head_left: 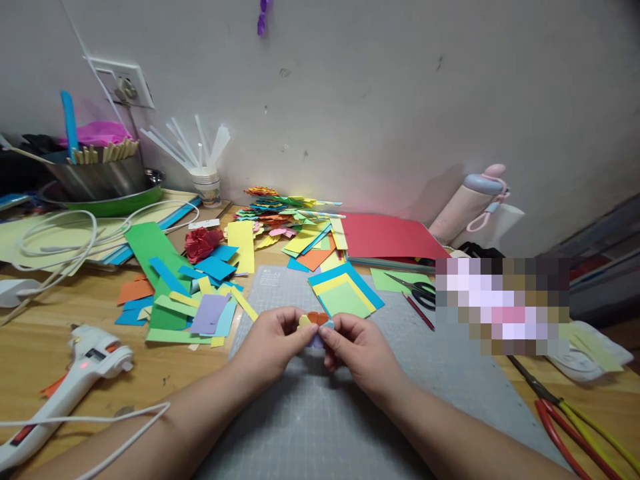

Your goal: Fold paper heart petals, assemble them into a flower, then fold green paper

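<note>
A small paper flower (317, 318) with orange, yellow, light blue and purple petals is pinched above the grey cutting mat (320, 413). My left hand (274, 340) grips its left side between thumb and fingers. On the opposite side my right hand (361, 347) pinches it the same way, and the two thumbs nearly meet in front. The fingers cover part of the flower. Just beyond my hands lies a stack of blue, yellow and green paper squares (345, 293).
Paper scraps (210, 313) and a red crumpled paper flower (203, 244) lie left. A white glue gun (93, 363) with a cord rests front left. Black scissors (420, 290), a pencil (419, 311) and red-and-yellow-handled pliers (555, 403) lie right. A pink bottle (463, 207) leans against the wall.
</note>
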`<state>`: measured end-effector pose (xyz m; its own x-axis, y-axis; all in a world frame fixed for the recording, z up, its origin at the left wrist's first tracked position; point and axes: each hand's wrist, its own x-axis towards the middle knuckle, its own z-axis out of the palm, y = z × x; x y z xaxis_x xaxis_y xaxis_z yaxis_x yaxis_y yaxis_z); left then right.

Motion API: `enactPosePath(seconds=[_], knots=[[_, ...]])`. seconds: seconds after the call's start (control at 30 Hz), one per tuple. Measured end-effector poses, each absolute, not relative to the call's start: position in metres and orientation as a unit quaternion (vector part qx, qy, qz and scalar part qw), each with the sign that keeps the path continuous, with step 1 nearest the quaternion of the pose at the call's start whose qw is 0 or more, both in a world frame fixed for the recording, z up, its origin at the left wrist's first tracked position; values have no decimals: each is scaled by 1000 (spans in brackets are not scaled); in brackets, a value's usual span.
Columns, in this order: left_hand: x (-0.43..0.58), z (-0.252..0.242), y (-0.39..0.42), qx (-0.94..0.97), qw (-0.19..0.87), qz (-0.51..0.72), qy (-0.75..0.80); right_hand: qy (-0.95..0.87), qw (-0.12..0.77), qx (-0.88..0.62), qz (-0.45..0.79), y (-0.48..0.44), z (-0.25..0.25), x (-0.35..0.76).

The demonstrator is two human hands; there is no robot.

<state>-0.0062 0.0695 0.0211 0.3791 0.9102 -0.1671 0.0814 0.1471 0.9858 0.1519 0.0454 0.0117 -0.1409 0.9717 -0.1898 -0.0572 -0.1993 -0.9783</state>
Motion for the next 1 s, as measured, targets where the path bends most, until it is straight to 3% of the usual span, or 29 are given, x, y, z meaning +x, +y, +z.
enactPosePath(seconds=[1.0], knots=[[-7, 24, 71, 527, 638, 334, 451, -496, 437, -496, 563, 43, 15, 156]])
